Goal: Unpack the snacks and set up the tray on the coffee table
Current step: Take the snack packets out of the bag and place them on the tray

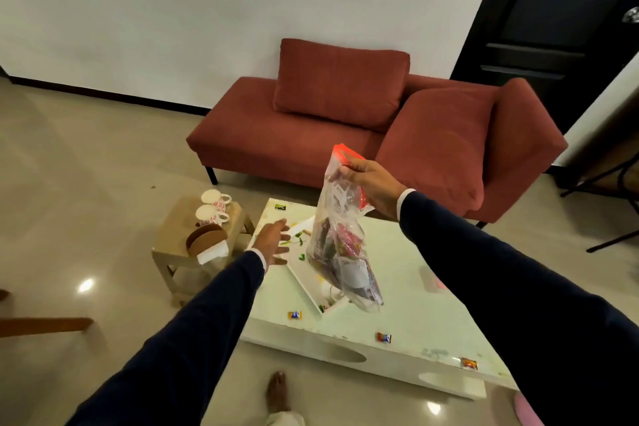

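**Soft bag held by its sealed top, tray waiting below**

The white table [408, 290] carries the white tray [304, 275], which lies skewed near its far left corner. Above the tray I hold the clear snack bag [340, 242] in the air; it hangs limp and bulges at the bottom, so I judge it light, floppy and a little slick, with the load free to swing. My right hand [371, 185] has its grip pinched on the bag near the orange seal strip [342, 152], the stiffest place to hold. My left hand [273, 244] hovers over the tray's far edge with fingers spread, holding nothing. Small wrapped sweets [294, 315] lie scattered on the table, each an easy fingertip pinch.
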A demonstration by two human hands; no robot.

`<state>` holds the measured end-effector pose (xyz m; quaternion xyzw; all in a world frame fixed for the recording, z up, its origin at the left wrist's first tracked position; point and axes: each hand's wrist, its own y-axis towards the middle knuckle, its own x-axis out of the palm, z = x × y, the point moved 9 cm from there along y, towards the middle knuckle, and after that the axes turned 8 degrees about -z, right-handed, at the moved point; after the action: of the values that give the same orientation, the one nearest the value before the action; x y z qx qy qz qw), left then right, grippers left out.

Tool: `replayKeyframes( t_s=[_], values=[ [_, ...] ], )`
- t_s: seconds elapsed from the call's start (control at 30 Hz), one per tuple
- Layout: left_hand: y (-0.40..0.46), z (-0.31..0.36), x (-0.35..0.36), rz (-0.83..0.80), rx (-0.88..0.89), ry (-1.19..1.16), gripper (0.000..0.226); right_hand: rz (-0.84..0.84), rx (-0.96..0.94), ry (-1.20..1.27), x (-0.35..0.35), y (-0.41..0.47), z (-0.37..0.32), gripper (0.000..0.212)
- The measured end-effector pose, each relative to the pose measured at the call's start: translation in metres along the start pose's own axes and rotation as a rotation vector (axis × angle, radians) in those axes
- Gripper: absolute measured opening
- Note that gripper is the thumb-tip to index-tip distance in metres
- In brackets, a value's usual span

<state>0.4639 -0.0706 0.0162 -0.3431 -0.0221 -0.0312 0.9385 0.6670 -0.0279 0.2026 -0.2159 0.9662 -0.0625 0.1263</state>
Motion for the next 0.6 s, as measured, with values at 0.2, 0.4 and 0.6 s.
replayKeyframes(
  t_s=[0.2,0.4,0.6],
  values=[
    [0.042,-0.029,0.022,-0.141,-0.152,-0.248,0.081,0.02,-0.017,0.467,-0.01,0.056,-0.027,0.02],
    [0.091,0.041,0.018,-0.224,0.044,-0.463,0.086,0.019,-0.146,0.618,-0.029,0.07,-0.052,0.016],
    [0.121,0.099,0.022,-0.342,0.151,-0.554,0.086,0.009,-0.065,0.754,-0.071,0.05,-0.038,0.059]
  ],
)
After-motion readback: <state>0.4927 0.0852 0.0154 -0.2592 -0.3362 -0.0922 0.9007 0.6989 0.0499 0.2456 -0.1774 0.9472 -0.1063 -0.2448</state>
